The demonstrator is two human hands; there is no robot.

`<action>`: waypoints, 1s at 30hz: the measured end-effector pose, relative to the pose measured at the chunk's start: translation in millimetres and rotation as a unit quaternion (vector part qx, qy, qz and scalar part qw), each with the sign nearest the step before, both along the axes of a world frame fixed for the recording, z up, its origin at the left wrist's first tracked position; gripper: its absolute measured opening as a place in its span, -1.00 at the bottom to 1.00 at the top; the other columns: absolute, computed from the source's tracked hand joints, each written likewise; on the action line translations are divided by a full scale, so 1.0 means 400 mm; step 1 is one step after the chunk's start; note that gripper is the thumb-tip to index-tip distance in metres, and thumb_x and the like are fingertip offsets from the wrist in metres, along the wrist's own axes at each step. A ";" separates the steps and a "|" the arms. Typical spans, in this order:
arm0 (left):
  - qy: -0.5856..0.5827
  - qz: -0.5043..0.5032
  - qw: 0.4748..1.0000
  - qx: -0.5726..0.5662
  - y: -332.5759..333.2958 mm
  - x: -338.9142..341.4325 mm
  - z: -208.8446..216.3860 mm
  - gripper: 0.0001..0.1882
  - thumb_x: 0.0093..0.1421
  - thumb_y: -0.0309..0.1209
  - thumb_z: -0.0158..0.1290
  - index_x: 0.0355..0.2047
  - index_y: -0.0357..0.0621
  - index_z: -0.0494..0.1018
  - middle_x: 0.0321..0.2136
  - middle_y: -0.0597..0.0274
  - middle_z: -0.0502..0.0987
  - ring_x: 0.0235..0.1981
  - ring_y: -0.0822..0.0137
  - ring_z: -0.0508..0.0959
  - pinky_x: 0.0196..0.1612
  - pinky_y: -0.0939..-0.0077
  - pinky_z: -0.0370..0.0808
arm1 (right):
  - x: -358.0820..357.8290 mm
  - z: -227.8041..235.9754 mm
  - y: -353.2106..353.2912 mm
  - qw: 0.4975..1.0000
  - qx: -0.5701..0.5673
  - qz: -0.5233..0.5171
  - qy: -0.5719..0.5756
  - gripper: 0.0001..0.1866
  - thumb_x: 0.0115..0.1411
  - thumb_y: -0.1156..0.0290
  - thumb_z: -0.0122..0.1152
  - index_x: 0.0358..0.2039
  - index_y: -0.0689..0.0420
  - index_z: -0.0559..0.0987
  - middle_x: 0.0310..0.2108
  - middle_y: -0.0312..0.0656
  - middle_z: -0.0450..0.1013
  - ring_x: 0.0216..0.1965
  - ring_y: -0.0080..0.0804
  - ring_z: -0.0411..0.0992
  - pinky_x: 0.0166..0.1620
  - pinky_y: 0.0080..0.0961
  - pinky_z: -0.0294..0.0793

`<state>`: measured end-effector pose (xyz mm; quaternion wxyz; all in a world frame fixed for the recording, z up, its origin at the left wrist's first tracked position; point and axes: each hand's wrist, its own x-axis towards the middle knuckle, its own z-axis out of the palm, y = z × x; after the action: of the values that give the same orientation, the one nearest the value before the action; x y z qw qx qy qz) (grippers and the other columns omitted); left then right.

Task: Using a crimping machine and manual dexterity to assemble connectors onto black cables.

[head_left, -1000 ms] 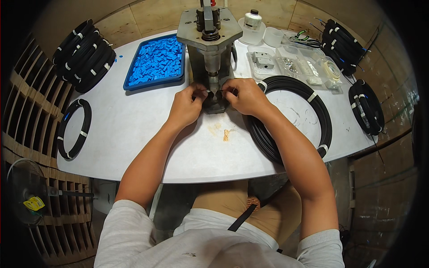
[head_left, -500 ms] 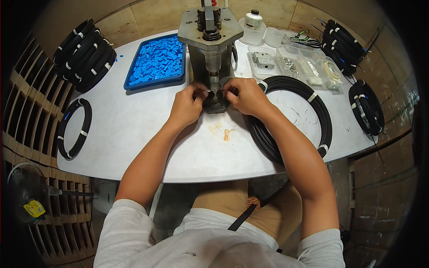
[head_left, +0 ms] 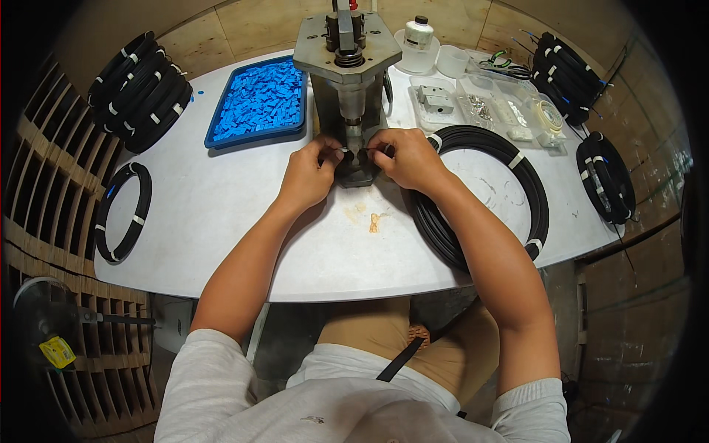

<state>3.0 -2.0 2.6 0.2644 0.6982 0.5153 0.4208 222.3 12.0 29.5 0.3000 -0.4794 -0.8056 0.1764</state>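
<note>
Hands meet at the foot of the press [head_left: 347,81], both forearms reaching up from the lower edge across the white desk [head_left: 221,221]. Left hand [head_left: 309,176] is curled, its grip pinched together on a thin dark wire [head_left: 347,150] just left of the press tip. Right hand [head_left: 405,156] mirrors it, knuckles up, its grip clamped on the same wire on the other side. That wire lies stretched between the two hands, right under the ram; what sits at its middle is too small to tell.

One blue tray [head_left: 258,103] full of small blue parts lies left of the press. One large black cable coil [head_left: 487,192] lies under the right forearm. One single coil [head_left: 122,214] rests at the desk's left edge, a stack of coils [head_left: 140,88] at far left, two more bundles [head_left: 572,70] [head_left: 607,177] at right. One white bottle [head_left: 418,33] and several clear boxes [head_left: 487,111] stand behind the press.
</note>
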 end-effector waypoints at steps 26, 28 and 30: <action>-0.004 -0.007 1.000 0.008 0.007 -0.004 -0.015 -0.83 0.31 -0.49 0.11 -0.12 -0.29 0.54 -0.33 0.08 0.67 -0.28 0.35 0.63 -0.14 0.45 0.53 | -0.001 -0.007 0.002 1.000 0.002 0.003 0.007 -0.78 0.11 0.42 0.26 -0.22 0.13 0.71 -0.29 -0.03 0.65 -0.22 -0.02 0.62 -0.09 -0.23 0.60; 0.002 0.000 1.000 0.005 0.005 0.002 -0.007 -0.81 0.25 -0.53 0.07 -0.14 -0.30 0.56 -0.30 -0.08 0.69 -0.22 0.14 0.72 -0.11 0.35 0.59 | 0.003 -0.011 0.004 1.000 0.016 0.006 0.007 -0.78 0.11 0.43 0.26 -0.22 0.13 0.70 -0.30 -0.03 0.65 -0.23 -0.02 0.61 -0.10 -0.22 0.59; 0.002 0.000 1.000 0.011 0.003 0.001 -0.005 -0.81 0.25 -0.53 0.07 -0.14 -0.30 0.56 -0.30 -0.09 0.69 -0.23 0.14 0.72 -0.12 0.34 0.59 | -0.001 -0.009 -0.001 1.000 0.020 0.007 0.011 -0.79 0.12 0.44 0.26 -0.22 0.13 0.70 -0.30 -0.02 0.64 -0.23 -0.02 0.61 -0.11 -0.22 0.59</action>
<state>3.2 -0.9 0.4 0.2555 0.7021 0.5112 0.4248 222.0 11.7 26.0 0.3173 -0.4659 -0.8088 0.1675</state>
